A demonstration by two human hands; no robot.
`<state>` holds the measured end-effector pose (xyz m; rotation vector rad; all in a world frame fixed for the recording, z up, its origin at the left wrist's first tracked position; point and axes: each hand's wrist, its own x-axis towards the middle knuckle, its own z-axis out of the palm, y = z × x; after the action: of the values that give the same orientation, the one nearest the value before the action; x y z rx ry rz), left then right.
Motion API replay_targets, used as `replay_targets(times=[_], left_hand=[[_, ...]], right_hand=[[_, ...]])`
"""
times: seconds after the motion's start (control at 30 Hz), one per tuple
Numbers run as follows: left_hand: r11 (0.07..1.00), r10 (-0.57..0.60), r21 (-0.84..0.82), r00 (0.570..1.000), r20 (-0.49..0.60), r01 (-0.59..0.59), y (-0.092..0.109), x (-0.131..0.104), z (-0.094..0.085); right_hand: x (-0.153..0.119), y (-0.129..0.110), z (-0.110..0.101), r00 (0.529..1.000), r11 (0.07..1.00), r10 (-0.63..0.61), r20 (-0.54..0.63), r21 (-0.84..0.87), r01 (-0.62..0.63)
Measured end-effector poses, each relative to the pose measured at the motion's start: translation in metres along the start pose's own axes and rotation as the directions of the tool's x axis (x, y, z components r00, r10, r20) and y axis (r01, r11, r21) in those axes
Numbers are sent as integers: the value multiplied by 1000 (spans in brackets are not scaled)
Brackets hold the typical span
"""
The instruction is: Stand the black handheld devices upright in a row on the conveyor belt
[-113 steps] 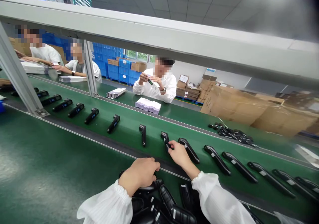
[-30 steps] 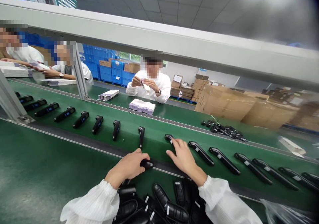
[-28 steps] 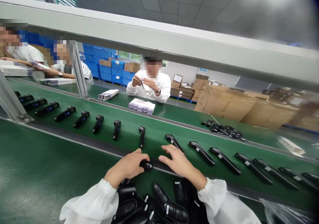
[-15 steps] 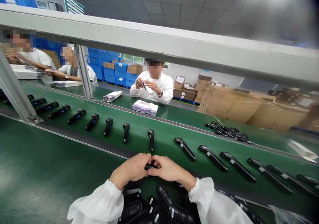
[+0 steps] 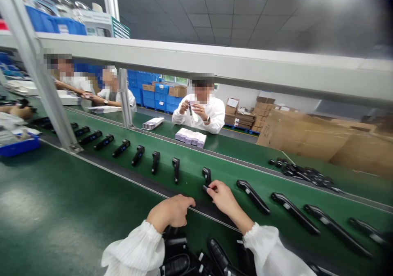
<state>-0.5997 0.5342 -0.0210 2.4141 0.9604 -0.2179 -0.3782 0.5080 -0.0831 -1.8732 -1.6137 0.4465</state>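
**Part done, part left, by the look of it: right hand point(image 5: 225, 202) on one black device point(image 5: 206, 174)**

In the head view, the only one, that black device lies on the green belt point(image 5: 190, 167) ahead of the person; the right hand has thumb and fingertips pinched together on its near end; the left hand point(image 5: 168, 212) is loosely curled, forefinger reaching over the belt's near edge; its palm is hidden, so I cannot tell whether it holds anything.

Leftward of the pinched device runs a row of like devices point(image 5: 175, 170), set apart from one another, several showing small blue marks; rightward lie slanted devices point(image 5: 253, 197), also apart, with small white labels visible on them; the pinched one is turned more like its left-hand neighbours; from that difference I judge the left row to be the share done and the slanted ones the share left, though nothing here proves it.

Below the hands sits a heap of black items point(image 5: 219, 251), partly covered by the white sleeves point(image 5: 138, 247); some of these bear white labels too; whether they count as done or waiting cannot be told; beyond the belt, a co-worker point(image 5: 216, 114) is behind pale boxes point(image 5: 190, 137), apart from the person's own hands.
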Motion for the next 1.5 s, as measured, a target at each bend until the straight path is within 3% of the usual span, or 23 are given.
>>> replay_targets(times=[0.07,0.13,0.27,0.4,0.6,0.73,0.8,0.93,1.03,1.1,1.2,1.23,1.27,1.33,1.4,1.47,1.5], left_hand=[[1000,9,14,1000,-27,-9,-2,-4,-1],[1000,2,17,998,-58,-1,-4,-8,-1],[999,-46,-6,994,-101,46,-10,-16,-1],[995,-100,-6,993,-64,99,-12,-20,3],[995,-99,-30,995,-12,99,-13,-20,8],[992,-55,-114,996,-67,47,-13,-25,1],[984,-43,-179,989,-143,16,-15,-31,-7],[926,-124,-377,920,-373,-29,-19,-49,-21],[848,-189,-522,869,-458,-91,-14,-59,-8],[708,-221,-681,858,-464,-186,-5,-60,12],[299,-228,-883,872,-434,-361,9,-55,45],[213,-222,-897,875,-430,-387,13,-54,53],[199,-222,-895,872,-437,-399,15,-54,58],[336,-254,-861,844,-473,-381,16,-60,61],[618,-244,-732,816,-524,-285,11,-72,58],[860,-145,-485,836,-530,-159,2,-84,54],[927,-88,-356,856,-509,-117,-3,-90,53]], right_hand=[[-2,4,7,997,990,-51,-55,-134,43],[-6,12,13,998,977,-52,-31,-207,45],[-10,35,23,998,963,29,47,-270,-15],[-9,57,29,988,948,97,117,-314,-56],[-3,83,35,999,923,51,16,-382,-41],[-5,80,28,998,890,32,-62,-453,-57],[-7,73,19,997,871,11,-82,-489,-49],[-14,46,-2,990,858,4,-142,-507,-76],[-29,10,-11,992,968,-40,-117,-251,9],[-43,-20,-11,990,986,-123,73,124,113],[-65,-62,-3,935,840,-258,243,534,93],[-69,-71,0,932,799,-269,244,596,74],[-72,-77,3,935,772,-262,237,633,56],[-70,-78,7,952,746,-215,216,665,18],[-58,-67,8,974,765,-141,180,644,-8],[-41,-49,7,993,842,-41,115,539,-28],[-32,-40,7,997,893,-4,78,450,-31]])
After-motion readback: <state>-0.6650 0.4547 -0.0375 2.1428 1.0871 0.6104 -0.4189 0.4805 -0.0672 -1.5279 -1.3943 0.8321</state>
